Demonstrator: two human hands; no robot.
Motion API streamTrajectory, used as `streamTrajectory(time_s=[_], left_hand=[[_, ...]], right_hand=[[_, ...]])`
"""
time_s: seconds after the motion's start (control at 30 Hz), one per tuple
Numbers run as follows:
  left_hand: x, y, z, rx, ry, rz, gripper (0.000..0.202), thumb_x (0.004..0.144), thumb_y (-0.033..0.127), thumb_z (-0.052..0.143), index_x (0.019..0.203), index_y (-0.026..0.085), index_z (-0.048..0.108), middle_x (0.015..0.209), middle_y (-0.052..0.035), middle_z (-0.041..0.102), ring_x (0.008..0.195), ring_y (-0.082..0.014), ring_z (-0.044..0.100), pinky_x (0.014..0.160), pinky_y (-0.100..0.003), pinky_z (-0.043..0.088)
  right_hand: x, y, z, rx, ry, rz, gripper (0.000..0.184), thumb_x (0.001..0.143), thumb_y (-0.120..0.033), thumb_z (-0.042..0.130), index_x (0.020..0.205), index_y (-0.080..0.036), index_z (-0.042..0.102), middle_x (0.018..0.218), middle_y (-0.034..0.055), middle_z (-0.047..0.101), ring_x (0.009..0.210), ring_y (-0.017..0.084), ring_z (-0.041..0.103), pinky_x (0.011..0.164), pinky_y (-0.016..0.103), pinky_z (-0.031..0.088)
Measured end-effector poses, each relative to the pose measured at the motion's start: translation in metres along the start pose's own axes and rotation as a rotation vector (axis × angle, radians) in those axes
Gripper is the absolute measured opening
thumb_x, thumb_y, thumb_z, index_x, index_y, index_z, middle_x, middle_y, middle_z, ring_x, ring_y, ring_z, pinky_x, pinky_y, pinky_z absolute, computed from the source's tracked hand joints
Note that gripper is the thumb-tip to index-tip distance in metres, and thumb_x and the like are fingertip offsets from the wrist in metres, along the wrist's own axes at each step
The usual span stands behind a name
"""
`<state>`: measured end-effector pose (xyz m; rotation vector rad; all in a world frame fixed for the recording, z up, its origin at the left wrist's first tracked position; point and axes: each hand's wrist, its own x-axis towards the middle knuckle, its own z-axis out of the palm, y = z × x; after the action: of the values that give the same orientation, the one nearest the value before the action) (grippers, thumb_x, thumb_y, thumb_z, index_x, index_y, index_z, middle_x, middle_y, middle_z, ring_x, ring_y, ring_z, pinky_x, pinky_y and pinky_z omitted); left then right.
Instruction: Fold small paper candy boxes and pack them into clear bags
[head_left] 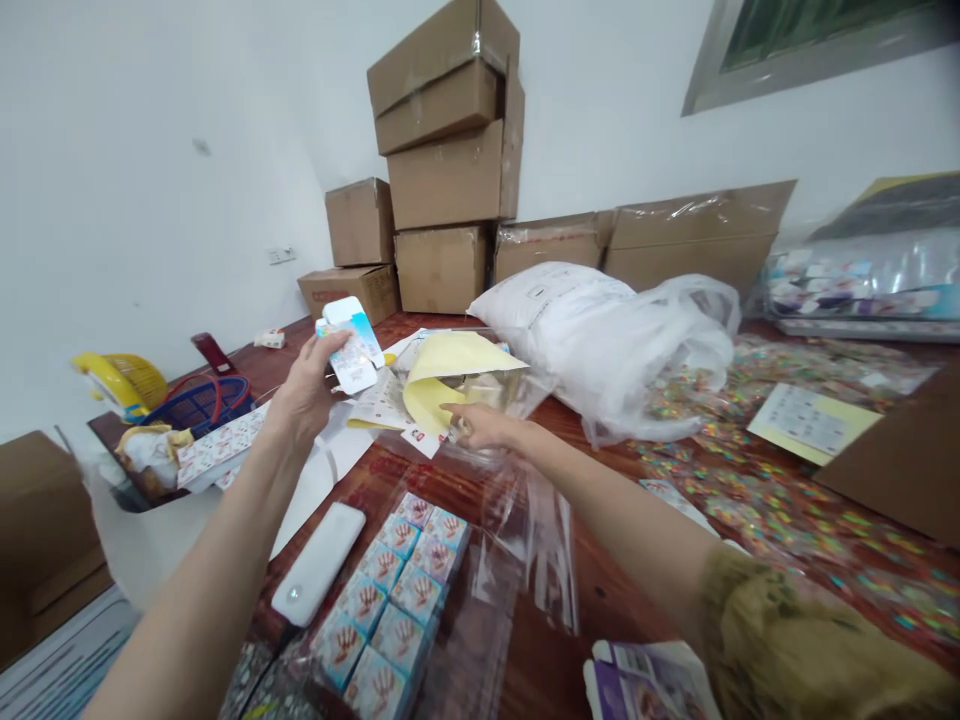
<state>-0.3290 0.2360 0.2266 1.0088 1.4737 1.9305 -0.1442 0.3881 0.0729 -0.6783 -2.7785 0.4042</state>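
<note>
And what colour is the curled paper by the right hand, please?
The curled paper is pale yellow, head view.

Two hands point(309, 388) point(484, 428), ten hand-print boxes point(411, 595) (two rows of five), one white sack point(570, 325), one basket point(196, 405)

Far off, cardboard boxes point(446, 180) stand stacked by the white wall point(600, 110); at left, a yellow fan point(133, 382) sits beside a blue basket point(187, 408).

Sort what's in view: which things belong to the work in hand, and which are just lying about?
Likely in the work:
small open box, held in the left hand
yellow sheet, at the right hand
probably the rows of small boxes, close by

Apparently just lying about:
yellow fan
blue basket
white device
stacked brown cartons
</note>
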Motion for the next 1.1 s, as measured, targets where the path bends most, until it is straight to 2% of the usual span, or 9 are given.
streamTrajectory(time_s=[0.13, 0.23, 0.33, 0.43, 0.5, 0.6, 0.8, 0.93, 1.1], left_hand=[[-0.062, 0.026, 0.01, -0.321, -0.077, 0.009, 0.025, 0.068, 0.025, 0.074, 0.091, 0.019, 0.066, 0.085, 0.0005, 0.071, 0.077, -0.0147, 0.067, 0.078, -0.028, 0.059], [-0.113, 0.028, 0.021, -0.456, -0.162, -0.041, 0.015, 0.072, 0.022, 0.072, 0.086, 0.023, 0.067, 0.087, 0.0029, 0.073, 0.078, -0.0139, 0.068, 0.08, -0.028, 0.06], [-0.169, 0.006, 0.034, -0.4, -0.251, -0.356, 0.021, 0.066, 0.034, 0.078, 0.082, 0.024, 0.069, 0.082, 0.0017, 0.074, 0.075, -0.0198, 0.07, 0.077, -0.036, 0.061], [-0.229, -0.03, 0.042, -0.227, -0.449, -0.7, 0.04, 0.058, 0.049, 0.081, 0.082, 0.019, 0.07, 0.081, -0.0064, 0.075, 0.084, -0.0307, 0.072, 0.079, -0.043, 0.06], [-0.263, -0.055, 0.042, -0.099, -0.56, -0.698, 0.059, 0.057, 0.043, 0.084, 0.109, 0.02, 0.067, 0.105, -0.0091, 0.074, 0.102, -0.0341, 0.068, 0.09, -0.045, 0.056], [-0.292, -0.084, 0.035, 0.133, -0.576, -0.472, 0.095, 0.052, 0.035, 0.088, 0.138, 0.024, 0.048, 0.138, -0.01, 0.057, 0.128, -0.0346, 0.053, 0.106, -0.044, 0.046], [-0.273, -0.093, 0.043, 0.483, -0.366, -0.095, 0.091, 0.058, 0.043, 0.085, 0.139, 0.025, 0.046, 0.139, -0.0101, 0.053, 0.133, -0.032, 0.047, 0.113, -0.046, 0.036], [-0.235, -0.086, 0.095, 0.732, -0.464, 0.203, 0.099, 0.054, 0.049, 0.085, 0.14, 0.021, 0.045, 0.135, -0.0143, 0.053, 0.126, -0.0346, 0.052, 0.109, -0.047, 0.039], [-0.208, -0.117, 0.168, 1.072, -0.735, 0.289, 0.101, 0.06, 0.049, 0.081, 0.146, 0.019, 0.038, 0.141, -0.0205, 0.045, 0.129, -0.0417, 0.046, 0.108, -0.052, 0.035]], right_hand=[[-0.043, -0.003, -0.02, 0.067, 0.101, 0.007, 0.053, 0.08, -0.014, 0.062, 0.133, -0.011, 0.057, 0.131, 0.0164, 0.063, 0.119, 0.027, 0.06, 0.1, 0.038, 0.046], [-0.101, -0.006, -0.039, 0.267, 0.245, 0.035, 0.039, 0.087, -0.022, 0.057, 0.125, -0.014, 0.062, 0.115, 0.0124, 0.071, 0.104, 0.023, 0.067, 0.092, 0.038, 0.051], [-0.174, -0.021, -0.055, 0.602, 0.313, 0.052, 0.041, 0.089, -0.04, 0.06, 0.122, -0.016, 0.063, 0.098, 0.0071, 0.075, 0.086, 0.018, 0.069, 0.076, 0.032, 0.055], [-0.25, -0.043, -0.057, 0.611, 0.335, 0.2, 0.04, 0.087, -0.047, 0.062, 0.113, -0.016, 0.068, 0.095, 0.0077, 0.075, 0.081, 0.018, 0.069, 0.071, 0.031, 0.055], [-0.296, -0.056, -0.048, 0.506, 0.324, 0.317, 0.035, 0.09, -0.045, 0.058, 0.109, -0.017, 0.07, 0.099, 0.0085, 0.075, 0.087, 0.021, 0.069, 0.078, 0.035, 0.055], [-0.345, -0.072, -0.022, 0.403, 0.329, 0.372, 0.038, 0.091, -0.046, 0.057, 0.118, -0.021, 0.066, 0.112, 0.0105, 0.071, 0.101, 0.024, 0.067, 0.089, 0.041, 0.054], [-0.361, -0.084, 0.023, 0.15, 0.269, 0.26, 0.078, 0.081, -0.046, 0.071, 0.148, -0.03, 0.035, 0.143, 0.0137, 0.047, 0.132, 0.031, 0.045, 0.106, 0.055, 0.041], [-0.352, -0.078, 0.033, 0.147, 0.258, 0.261, 0.07, 0.082, -0.036, 0.071, 0.144, -0.023, 0.041, 0.133, 0.0147, 0.054, 0.12, 0.031, 0.052, 0.101, 0.052, 0.044], [-0.355, -0.08, 0.035, 0.115, 0.294, 0.302, 0.054, 0.08, -0.02, 0.069, 0.131, -0.017, 0.053, 0.124, 0.0137, 0.059, 0.113, 0.03, 0.053, 0.099, 0.048, 0.045]])
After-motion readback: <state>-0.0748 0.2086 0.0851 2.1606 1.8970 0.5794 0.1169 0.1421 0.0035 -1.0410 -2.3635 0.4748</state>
